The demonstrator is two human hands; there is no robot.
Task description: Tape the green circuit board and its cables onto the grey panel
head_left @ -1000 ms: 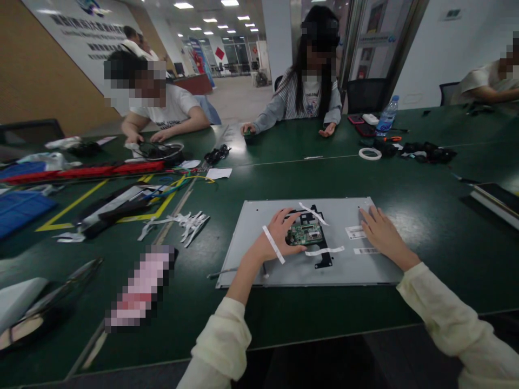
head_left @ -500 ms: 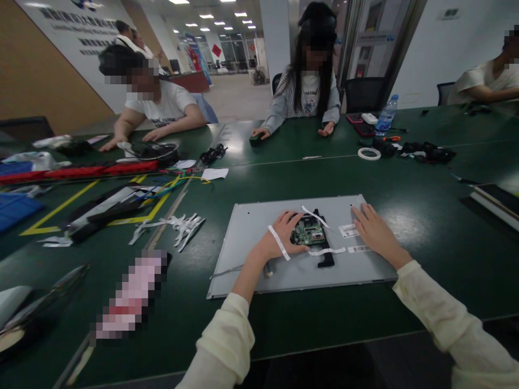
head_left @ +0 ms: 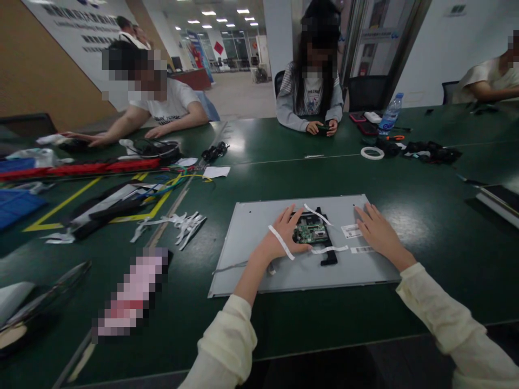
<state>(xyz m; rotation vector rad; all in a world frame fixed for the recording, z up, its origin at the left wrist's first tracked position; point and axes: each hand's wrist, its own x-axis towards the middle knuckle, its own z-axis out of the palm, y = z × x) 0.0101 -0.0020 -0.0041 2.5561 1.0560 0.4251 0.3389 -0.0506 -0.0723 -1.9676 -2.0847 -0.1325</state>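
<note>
A flat grey panel [head_left: 243, 243] lies on the green table in front of me. On its middle sits a green circuit board [head_left: 315, 232] in a black bracket [head_left: 329, 256]. My left hand [head_left: 283, 235] rests over the board's left side, fingers apart and thumb along its near edge. One white tape strip [head_left: 281, 241] lies across the back of that hand. Other tape strips cross the board's far edge [head_left: 318, 214] and near edge [head_left: 330, 249]. My right hand [head_left: 379, 229] lies flat and open on the panel's right part, beside white labels [head_left: 352, 231].
To the left are a heap of white strips [head_left: 188, 227], a blurred pink item [head_left: 133, 292] and a black-and-silver bundle [head_left: 113, 208]. Farther back stand a water bottle [head_left: 391, 113] and a tape roll [head_left: 372, 153]. Two people sit across the table.
My hands stay in the same places on the board and panel; the view has shifted slightly. The co-worker opposite has brought both hands together around a small dark object.
</note>
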